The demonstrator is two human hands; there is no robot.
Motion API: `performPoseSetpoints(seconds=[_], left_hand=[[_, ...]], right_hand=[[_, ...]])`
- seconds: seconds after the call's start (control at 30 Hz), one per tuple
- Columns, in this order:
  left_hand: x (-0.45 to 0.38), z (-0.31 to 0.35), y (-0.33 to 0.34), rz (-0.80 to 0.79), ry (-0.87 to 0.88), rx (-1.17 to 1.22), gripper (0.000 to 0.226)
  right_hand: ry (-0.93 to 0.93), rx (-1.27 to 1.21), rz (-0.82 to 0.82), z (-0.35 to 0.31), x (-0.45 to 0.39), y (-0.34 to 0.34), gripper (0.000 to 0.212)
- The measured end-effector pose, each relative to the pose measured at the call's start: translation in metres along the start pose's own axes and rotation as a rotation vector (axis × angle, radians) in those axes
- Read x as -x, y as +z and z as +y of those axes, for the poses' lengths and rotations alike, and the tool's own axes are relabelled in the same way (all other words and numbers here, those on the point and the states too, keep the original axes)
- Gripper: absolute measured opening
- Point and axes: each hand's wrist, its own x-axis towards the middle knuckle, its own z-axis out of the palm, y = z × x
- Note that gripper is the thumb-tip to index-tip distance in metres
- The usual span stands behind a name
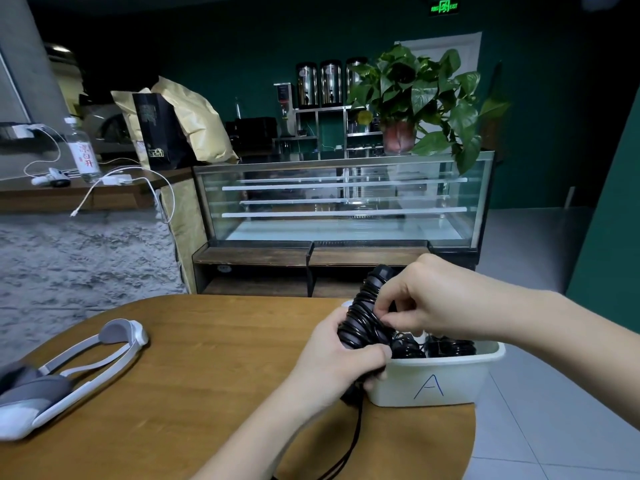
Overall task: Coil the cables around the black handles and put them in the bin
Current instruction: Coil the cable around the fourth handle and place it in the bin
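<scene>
Loose black cable [349, 441] trails below the left hand [341, 368], which is curled round the lower end of the black handle [363, 313]. Above that hold, right hand [420, 299] fingertips pinch a turn against the coils. Cable appears light, springy and likely to unwind; handle appears rigid. White bin [433, 382] sits just beside the grip.

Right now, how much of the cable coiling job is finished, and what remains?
Done: the white bin already holds dark coiled cables. In hand: the left hand grips a black handle half wrapped, and the right hand pinches the cable against it. Left: the loose cable tail hanging below must be wound, then binned.
</scene>
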Motion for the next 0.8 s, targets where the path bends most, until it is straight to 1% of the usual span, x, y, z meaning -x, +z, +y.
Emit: performPoseSetpoints(seconds=[0.07,0.13,0.2,0.23,0.33,0.43,0.5,0.57,0.7,0.8], left_hand=[[0.001,-0.002,0.000,0.009,0.022,0.014,0.035],[0.000,-0.003,0.000,0.027,0.027,0.025,0.033],[-0.002,-0.004,-0.001,0.042,0.014,0.038,0.025],[-0.003,-0.003,-0.002,0.047,0.002,0.038,0.021],[-0.005,0.000,-0.005,0.015,-0.031,0.020,0.018],[-0.005,0.002,-0.007,-0.043,-0.015,-0.006,0.021],[-0.004,0.003,-0.009,-0.043,-0.010,-0.019,0.023],[-0.004,0.003,-0.012,-0.040,-0.013,-0.048,0.023],[-0.003,-0.003,-0.012,-0.033,-0.066,-0.109,0.026],[-0.002,-0.003,-0.012,-0.038,-0.075,-0.065,0.030]], right_hand=[[-0.049,0.009,-0.023,0.001,0.001,-0.004,0.005],[-0.117,0.048,-0.030,-0.001,0.001,-0.007,0.010],[-0.161,0.131,-0.024,-0.004,0.000,-0.007,0.013],[-0.165,0.165,-0.021,-0.004,0.000,-0.007,0.011],[-0.084,0.137,-0.039,-0.005,0.000,-0.006,0.004],[0.062,-0.016,-0.071,-0.005,0.001,-0.005,0.011],[0.120,-0.125,-0.069,-0.006,0.001,-0.001,0.016],[0.162,-0.177,-0.055,-0.008,0.001,0.004,0.015],[0.184,-0.114,-0.079,-0.011,-0.001,0.015,0.014],[0.123,0.000,-0.032,-0.011,0.000,0.019,0.016]])
